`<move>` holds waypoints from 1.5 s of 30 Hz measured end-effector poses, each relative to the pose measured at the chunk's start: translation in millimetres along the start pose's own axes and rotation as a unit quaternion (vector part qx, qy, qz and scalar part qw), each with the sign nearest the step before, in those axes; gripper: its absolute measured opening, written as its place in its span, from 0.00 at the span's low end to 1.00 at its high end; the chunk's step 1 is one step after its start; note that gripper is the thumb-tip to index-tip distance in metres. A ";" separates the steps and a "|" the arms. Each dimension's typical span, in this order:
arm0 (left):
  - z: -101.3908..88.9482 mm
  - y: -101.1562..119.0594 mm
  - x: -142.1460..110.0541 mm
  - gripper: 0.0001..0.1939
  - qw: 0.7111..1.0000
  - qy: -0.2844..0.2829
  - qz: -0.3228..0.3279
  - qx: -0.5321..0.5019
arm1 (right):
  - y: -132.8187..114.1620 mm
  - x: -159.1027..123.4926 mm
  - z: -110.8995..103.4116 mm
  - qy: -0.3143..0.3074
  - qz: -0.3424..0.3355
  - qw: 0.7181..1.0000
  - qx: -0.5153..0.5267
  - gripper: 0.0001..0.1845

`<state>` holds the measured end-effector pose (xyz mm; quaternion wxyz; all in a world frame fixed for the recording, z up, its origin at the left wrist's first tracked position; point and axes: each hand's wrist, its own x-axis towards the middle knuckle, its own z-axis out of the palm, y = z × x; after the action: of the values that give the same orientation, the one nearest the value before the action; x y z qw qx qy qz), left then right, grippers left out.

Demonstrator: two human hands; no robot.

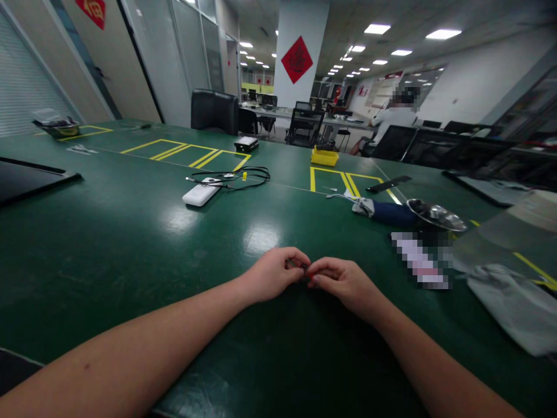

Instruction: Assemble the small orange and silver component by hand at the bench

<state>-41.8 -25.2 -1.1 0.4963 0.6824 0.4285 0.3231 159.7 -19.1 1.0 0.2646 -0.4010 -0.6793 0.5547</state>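
My left hand and my right hand meet fingertip to fingertip just above the green table. Between them is a small dark object with a bit of red, mostly covered by the fingers, so its kind does not show. The left thumb and fingers pinch it from one side. On the other side, the right thumb and fingers are closed at the red part. Beyond the left hand lies a white power bank with a black cable looped beside it.
To the right lie a pixelated phone-shaped item, a grey pouch, a dark blue umbrella-like roll and a metal bowl. Farther back stand a yellow basket and a black box. A seated person is in the background.
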 end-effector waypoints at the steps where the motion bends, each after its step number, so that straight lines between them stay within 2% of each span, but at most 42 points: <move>1: 0.2 0.8 -0.1 0.13 1.000 -0.002 -0.004 -0.006 | -0.5 0.0 0.6 -0.001 -0.004 1.000 0.001 0.08; 7: 0.5 2.0 -0.1 0.11 0.999 -0.002 -0.020 -0.028 | -0.6 4.7 6.0 0.024 -0.005 1.000 -0.009 0.07; 12: 1.1 0.3 0.7 0.10 0.999 0.024 -0.007 -0.019 | -2.4 11.1 9.4 0.038 0.004 0.999 0.036 0.06; 16: 2.2 1.7 1.1 0.10 0.998 0.019 -0.006 -0.051 | -5.5 13.2 14.0 0.054 0.026 0.997 0.052 0.05; 24: 4.3 1.9 -0.5 0.09 0.992 0.037 -0.005 -0.119 | 5.5 11.1 24.0 0.100 -0.043 0.994 -0.033 0.06; 27: 3.8 -0.7 0.1 0.08 0.990 0.043 -0.008 -0.133 | 7.6 8.8 24.5 0.115 -0.050 0.990 -0.056 0.06; 36: 2.9 -3.4 1.4 0.09 0.989 0.031 -0.033 -0.142 | 4.2 2.2 13.2 0.104 -0.018 0.994 0.039 0.09; 40: 2.7 -2.6 1.5 0.10 0.985 0.034 -0.055 -0.158 | 5.9 1.5 12.9 0.103 -0.019 0.993 0.049 0.10; 45: 2.5 1.2 0.1 0.09 0.986 0.012 -0.051 -0.159 | 5.3 1.3 14.1 0.112 -0.024 0.992 0.056 0.11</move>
<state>-39.2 -26.3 -0.7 0.6093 0.5677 0.4120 0.3697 149.0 -25.3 -7.7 0.3741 -0.4287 -0.6226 0.5373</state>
